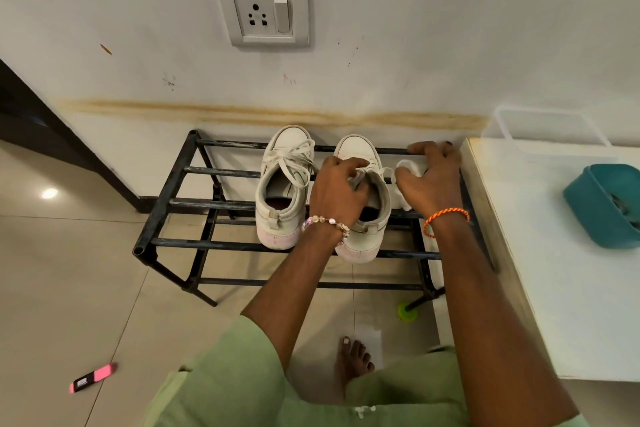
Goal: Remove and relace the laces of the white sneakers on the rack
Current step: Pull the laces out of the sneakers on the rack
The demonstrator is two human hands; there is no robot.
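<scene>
Two soft laces: your left hand (337, 185) pinches one at the right sneaker (363, 198); right hand (431, 175) spread beside it.

White sneakers (282, 191) upright on rack (194, 208).

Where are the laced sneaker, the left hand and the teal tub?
laced sneaker (282, 184): head view, on its side wall.
left hand (337, 189): head view, back of the hand.
teal tub (595, 208): head view, outer wall.
</scene>
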